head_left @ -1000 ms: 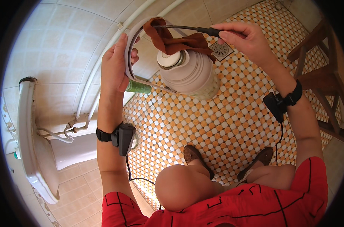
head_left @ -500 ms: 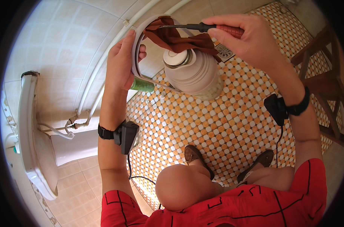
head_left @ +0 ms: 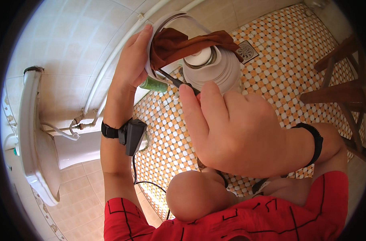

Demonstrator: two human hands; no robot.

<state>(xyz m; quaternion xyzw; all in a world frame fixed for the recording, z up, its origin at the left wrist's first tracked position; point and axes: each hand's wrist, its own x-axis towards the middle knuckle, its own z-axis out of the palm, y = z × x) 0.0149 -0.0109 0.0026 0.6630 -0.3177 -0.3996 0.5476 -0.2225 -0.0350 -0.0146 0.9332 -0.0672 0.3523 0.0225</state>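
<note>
My left hand (head_left: 131,58) is closed around the left side of a pale, wide loop handle (head_left: 160,22) on a light-coloured thermos flask (head_left: 215,74). A brown cloth (head_left: 169,46) runs inside the loop and drapes across the flask's top, partly covering its round white stopper (head_left: 198,57). In my right hand (head_left: 235,128), close below the flask, is a screwdriver (head_left: 177,82) with a black neck. Its shaft points up and left at the lower part of the loop, by the cloth's edge; the tip is hidden. My fingers cover most of its grip.
A green object (head_left: 154,85) sits behind the handle near my left wrist. The wall carries white pipes (head_left: 98,86), with a toilet (head_left: 36,136) at left. A floor drain (head_left: 246,52) lies beyond the flask, and a wooden stool (head_left: 337,94) stands at right.
My right hand has swung down and left with the screwdriver, from the cloth's top to the loop's lower part. The cloth has shifted and hangs lower over the stopper.
</note>
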